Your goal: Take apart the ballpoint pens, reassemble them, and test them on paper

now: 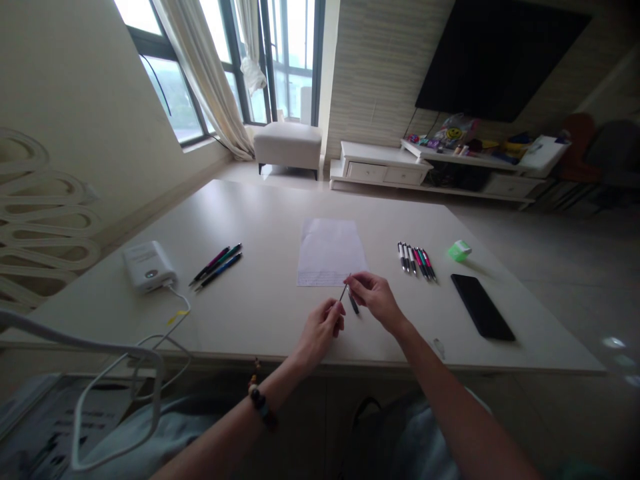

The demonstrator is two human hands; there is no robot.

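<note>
My left hand (pixel 320 328) and my right hand (pixel 375 300) meet over the near middle of the pale table (pixel 250 320). Their fingertips close on a slim dark pen (pixel 353 301), and the fingers hide part of it. Just beyond the hands lies a sheet of white paper (pixel 330 253) with faint handwriting along its near edge. Several pens lie side by side in a row (pixel 415 261) to the right of the sheet. To its left, a small group of pens (pixel 216 267) lies slanted.
On the table are a white corded device (pixel 149 265), a black phone (pixel 483 308) and a green block (pixel 459 251). A white cable (pixel 175 300) hangs over the near edge. Beyond the table stand a white ottoman (pixel 287 147) and a low TV cabinet (pixel 380 163).
</note>
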